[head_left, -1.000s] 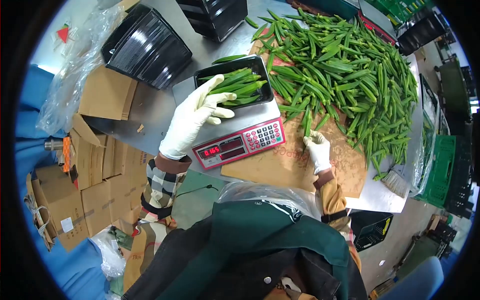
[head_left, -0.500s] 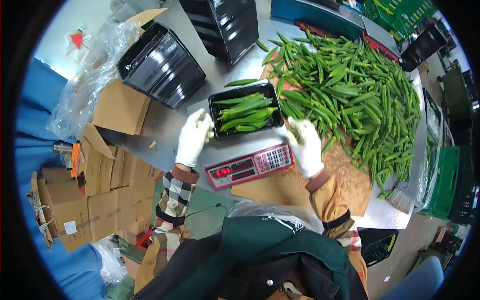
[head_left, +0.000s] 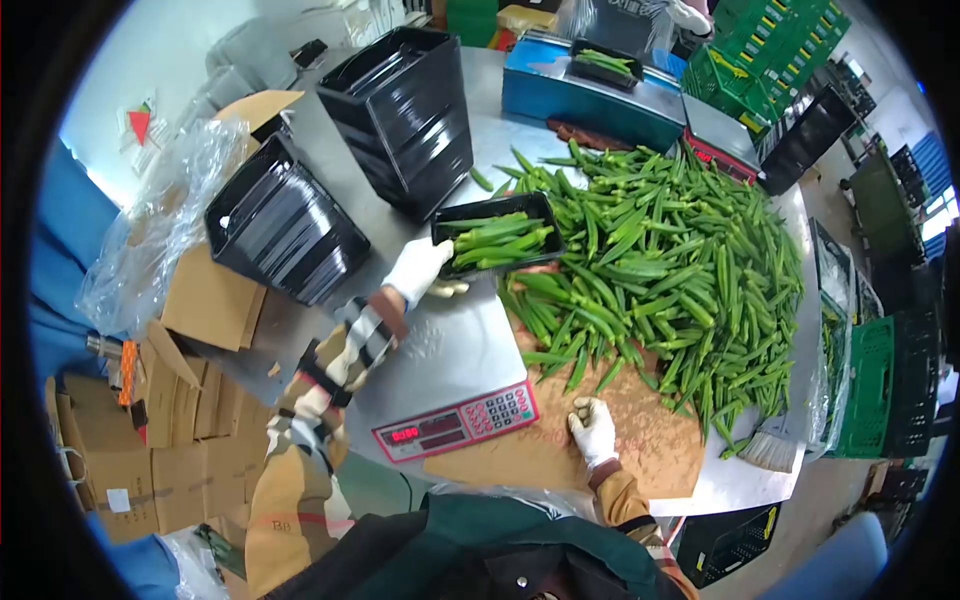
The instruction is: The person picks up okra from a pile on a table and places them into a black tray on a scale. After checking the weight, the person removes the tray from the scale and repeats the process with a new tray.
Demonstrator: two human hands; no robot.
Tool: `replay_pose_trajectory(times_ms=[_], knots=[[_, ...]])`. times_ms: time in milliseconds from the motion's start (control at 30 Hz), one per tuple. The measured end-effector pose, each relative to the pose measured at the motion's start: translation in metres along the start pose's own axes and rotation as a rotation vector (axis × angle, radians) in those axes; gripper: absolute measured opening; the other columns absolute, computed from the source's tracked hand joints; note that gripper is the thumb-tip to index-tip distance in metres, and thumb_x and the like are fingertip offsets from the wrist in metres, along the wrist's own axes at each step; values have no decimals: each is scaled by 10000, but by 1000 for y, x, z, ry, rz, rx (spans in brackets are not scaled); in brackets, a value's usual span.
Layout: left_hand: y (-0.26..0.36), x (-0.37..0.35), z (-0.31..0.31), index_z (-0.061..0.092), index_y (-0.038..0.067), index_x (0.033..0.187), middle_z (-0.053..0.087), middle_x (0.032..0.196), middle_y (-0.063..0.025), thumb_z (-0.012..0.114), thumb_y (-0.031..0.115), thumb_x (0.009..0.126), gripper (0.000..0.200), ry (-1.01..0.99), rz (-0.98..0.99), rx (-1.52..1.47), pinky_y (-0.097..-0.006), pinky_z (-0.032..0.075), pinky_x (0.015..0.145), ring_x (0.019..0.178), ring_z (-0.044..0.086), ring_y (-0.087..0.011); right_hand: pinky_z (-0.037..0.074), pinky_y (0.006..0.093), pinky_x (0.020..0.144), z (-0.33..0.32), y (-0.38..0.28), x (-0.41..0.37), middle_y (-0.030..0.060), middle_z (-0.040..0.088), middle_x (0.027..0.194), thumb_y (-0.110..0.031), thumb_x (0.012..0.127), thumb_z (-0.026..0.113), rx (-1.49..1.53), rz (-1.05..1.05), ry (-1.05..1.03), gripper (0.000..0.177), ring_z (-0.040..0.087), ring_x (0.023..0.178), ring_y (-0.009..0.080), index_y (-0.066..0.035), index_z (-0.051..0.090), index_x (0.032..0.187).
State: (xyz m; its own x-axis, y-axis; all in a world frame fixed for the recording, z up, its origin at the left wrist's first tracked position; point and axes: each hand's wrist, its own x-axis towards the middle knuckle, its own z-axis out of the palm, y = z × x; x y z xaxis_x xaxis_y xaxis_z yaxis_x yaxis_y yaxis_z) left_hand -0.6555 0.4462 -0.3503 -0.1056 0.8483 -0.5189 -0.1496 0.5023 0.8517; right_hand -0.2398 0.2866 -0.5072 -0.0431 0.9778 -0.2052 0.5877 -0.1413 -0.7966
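My left hand (head_left: 420,272), in a white glove, grips the near-left edge of a black plastic tray (head_left: 500,268). Several green okra pods (head_left: 500,238) lie side by side in it. The tray is held up beyond the scale's plate, beside the heap of okra (head_left: 670,280). Below it sits the weighing scale (head_left: 455,425), its metal plate bare and its red-edged panel lit. My right hand (head_left: 593,430), also gloved, rests low over the brown cardboard sheet (head_left: 640,450), fingers curled in, with nothing visible in them.
Two stacks of black trays (head_left: 400,120) (head_left: 285,220) stand at the left. Across the table, another tray of okra (head_left: 605,65) sits on a blue machine (head_left: 590,100), near a co-worker's gloved hand (head_left: 690,16). A brush (head_left: 770,450) lies at the right edge, green crates (head_left: 870,390) beyond.
The okra tray has been lifted off the scale and moved away from me by my left hand. My right hand has drawn back toward my body. The view has tilted up.
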Motion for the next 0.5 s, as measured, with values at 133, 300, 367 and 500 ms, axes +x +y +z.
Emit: replay_pose_trajectory(times_ms=[133, 300, 367, 500], knots=[[-8, 155, 18, 591, 34, 1212, 710, 1076, -190, 576, 240, 1004, 293, 6, 54, 4, -420, 627, 624, 776, 744, -379, 518, 308, 711, -3, -5, 0, 50, 570, 879, -69, 805, 801, -5, 4, -19, 322, 571, 743, 176, -95, 655, 1091], [9, 243, 72, 499, -18, 1293, 673, 1155, -236, 551, 246, 1030, 376, 24, -12, -358, -489, 624, 620, 845, 747, -438, 533, 333, 754, -8, -14, 4, 71, 586, 901, -102, 803, 809, -77, 6, -41, 316, 607, 778, 206, -92, 657, 1080], [6, 246, 90, 499, -24, 1291, 660, 1161, -243, 574, 284, 1033, 409, -67, 1, -394, -485, 628, 641, 882, 743, -445, 526, 321, 748, -9, -15, 3, 60, 575, 881, -109, 808, 807, -113, -36, -26, 313, 591, 756, 199, -96, 651, 1079], [33, 184, 99, 509, 10, 1299, 636, 1171, -169, 659, 354, 1000, 480, -247, 47, 41, -440, 628, 745, 989, 724, -375, 526, 354, 776, -12, -22, 3, 81, 589, 898, -120, 794, 807, -56, 29, -45, 314, 602, 811, 240, -110, 655, 1068]])
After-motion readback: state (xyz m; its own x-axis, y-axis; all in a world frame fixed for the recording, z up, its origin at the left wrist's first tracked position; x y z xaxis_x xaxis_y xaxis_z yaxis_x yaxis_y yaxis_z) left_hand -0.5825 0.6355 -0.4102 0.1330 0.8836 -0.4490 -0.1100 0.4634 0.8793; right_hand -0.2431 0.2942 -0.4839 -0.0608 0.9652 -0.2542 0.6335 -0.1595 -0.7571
